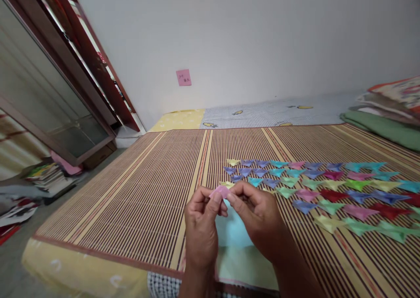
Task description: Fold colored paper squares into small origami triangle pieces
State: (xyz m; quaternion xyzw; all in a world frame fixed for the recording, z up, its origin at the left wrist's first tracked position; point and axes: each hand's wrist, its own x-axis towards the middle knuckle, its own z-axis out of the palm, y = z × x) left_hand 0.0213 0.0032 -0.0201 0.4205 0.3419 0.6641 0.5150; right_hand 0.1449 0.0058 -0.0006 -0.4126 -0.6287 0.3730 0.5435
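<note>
Pink paper (220,191) half-hidden between hands (229,219)

White wall (262,35) seen behind, pink note (183,77) stuck on it. Bed (82,271) covered by striped mat (131,193). Glass-doored cabinet (49,92) placed at left, books (46,177) piled on floor (9,267). Folded bedding (390,110) stacked at right.

Pink folded paper (220,192) in hand, light blue sheet (233,230) below, brown-and-tan striped mat (138,193), rows of purple, teal, green, red, yellow paper shapes (328,188), pink note (183,77) on white wall (262,40).
</note>
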